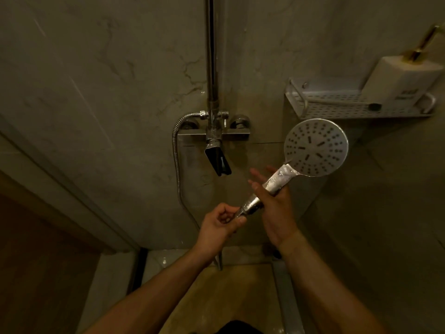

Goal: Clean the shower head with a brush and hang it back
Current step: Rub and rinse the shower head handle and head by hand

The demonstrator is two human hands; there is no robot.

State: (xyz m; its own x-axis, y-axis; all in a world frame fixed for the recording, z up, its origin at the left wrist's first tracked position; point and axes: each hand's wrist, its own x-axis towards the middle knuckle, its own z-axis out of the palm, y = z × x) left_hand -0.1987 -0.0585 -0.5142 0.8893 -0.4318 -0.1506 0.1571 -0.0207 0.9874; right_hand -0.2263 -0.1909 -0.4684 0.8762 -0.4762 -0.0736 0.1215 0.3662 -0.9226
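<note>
From the head camera, we have the shower head point(316, 147) off its mount and held out in front of the wall, its spray face turned up toward us, which we take as the way to keep the nozzles in sight for scrubbing. Our left hand point(220, 224) is curled round the bottom end of the handle, where the hose point(176, 162) joins. Our right hand point(274, 201) supports the handle higher up with fingers mostly straight, steadying rather than gripping. No brush shows in either hand, so the cleaning looks not yet begun.

Around us is a dim, marbled tile wall point(96, 92) with the chrome mixer tap point(214, 131) and riser pipe point(211, 44) in the middle. A perforated shelf point(337, 109) at right carries a white pump bottle point(399, 78). Below lies the wet shower floor point(216, 297).
</note>
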